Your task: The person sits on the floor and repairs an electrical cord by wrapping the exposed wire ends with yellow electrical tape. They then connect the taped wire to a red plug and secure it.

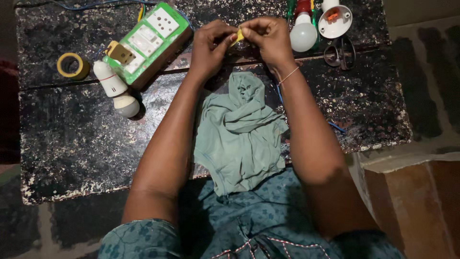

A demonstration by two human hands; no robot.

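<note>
Black, paint-flecked wood makes up the worn desk (72, 144) we sit at. Our crumpled grey-green cloth (239, 134) drapes over its near edge. Toward the far left corner lies the green and white rectangular switch board (148, 41), with a white bulb holder and bulb (115, 88) beside it and a yellow tape roll (72, 65) near the left edge. At the far edge, our left hand (208, 48) and right hand (270, 41) both pinch a small yellow piece (238, 36).
</note>
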